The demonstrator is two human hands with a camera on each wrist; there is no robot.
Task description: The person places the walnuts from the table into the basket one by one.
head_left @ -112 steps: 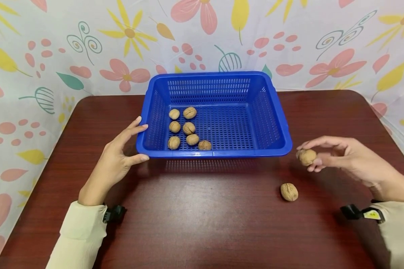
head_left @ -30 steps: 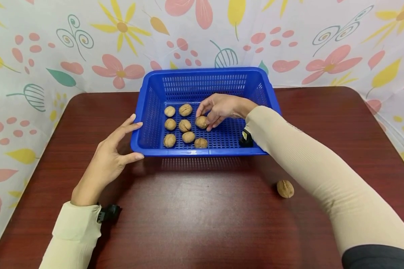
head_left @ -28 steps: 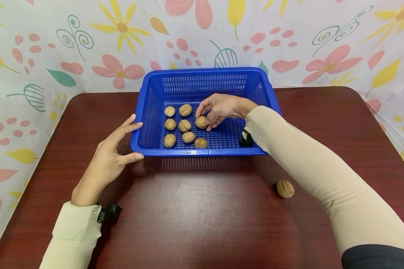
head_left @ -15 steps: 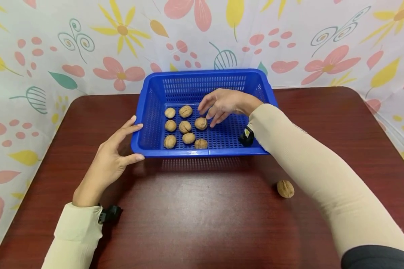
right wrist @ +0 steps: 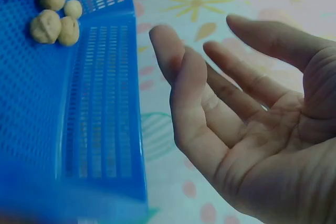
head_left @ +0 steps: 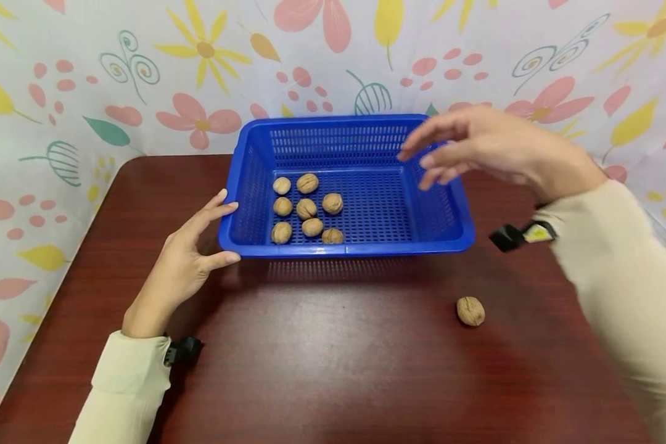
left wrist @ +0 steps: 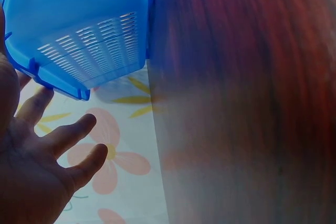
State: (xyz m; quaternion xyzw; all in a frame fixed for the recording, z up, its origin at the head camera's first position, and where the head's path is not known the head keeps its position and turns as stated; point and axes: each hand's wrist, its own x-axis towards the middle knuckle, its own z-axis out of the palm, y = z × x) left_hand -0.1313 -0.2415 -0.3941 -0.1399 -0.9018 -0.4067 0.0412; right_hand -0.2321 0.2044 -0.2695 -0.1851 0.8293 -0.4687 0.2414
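In the head view a blue plastic basket (head_left: 349, 250) holds several walnuts (head_left: 307, 208) in rows at its left side. My left hand (head_left: 177, 271) touches the basket's left rim, with fingers and thumb spread almost straight about the front left corner. The left wrist view shows its other fingers (left wrist: 84, 166) apart from the basket. My right hand (head_left: 488, 145) hovers over the basket's right end, fingers loosely bent, slightly blurred. Nothing lies in its palm in the right wrist view (right wrist: 252, 135). One loose walnut (head_left: 470, 311) lies on the table, in front of the basket's right end.
The dark reddish wooden table (head_left: 322, 370) has rounded back corners. Behind it hangs a white cloth (head_left: 322, 55) printed with flowers and leaves, close to the basket's back rim. A black wrist camera (head_left: 184, 351) sits below the left hand.
My right hand has carried a walnut into the basket, let it go beside the others, then lifted away up and to the right. The left hand has stayed at the rim.
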